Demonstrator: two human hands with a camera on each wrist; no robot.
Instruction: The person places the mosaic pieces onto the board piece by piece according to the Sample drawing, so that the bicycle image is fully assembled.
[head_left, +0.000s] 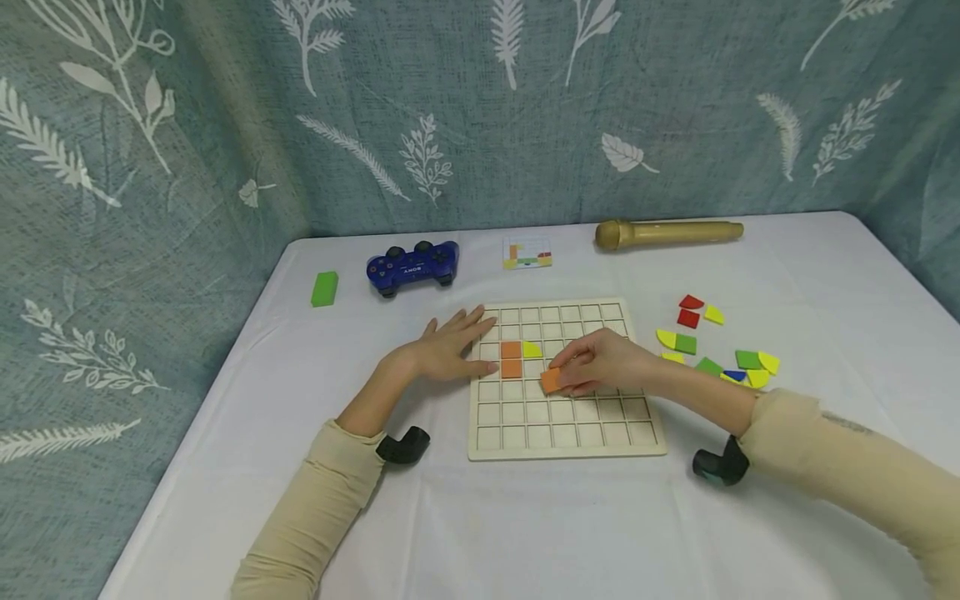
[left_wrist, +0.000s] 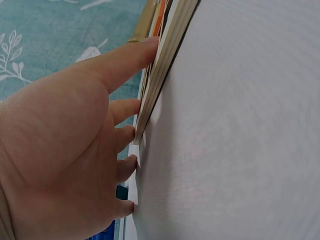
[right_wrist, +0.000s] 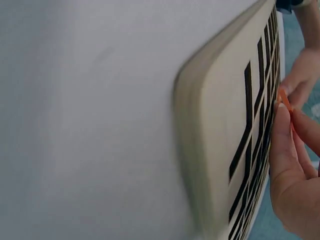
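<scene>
A wooden grid board [head_left: 567,452] lies on the white table. My left hand [head_left: 447,347] rests at its left edge, fingers spread and straight; in the left wrist view the thumb [left_wrist: 131,59] touches the board's side. Between thumb and fingers my right hand [head_left: 606,363] pinches an orange square tile [head_left: 551,382], tilted just over the middle cells. The same orange tile [right_wrist: 285,100] shows at the fingertips in the right wrist view. Two orange squares [head_left: 511,359] sit one above the other in the grid, with a yellow quarter-round tile [head_left: 532,350] beside the upper one.
Loose red [head_left: 688,319], yellow, green and blue tiles lie right of the board. A small pattern card [head_left: 527,253], a blue game controller [head_left: 413,267] and a gold microphone [head_left: 670,234] stand along the back. A green block [head_left: 325,289] lies at the left.
</scene>
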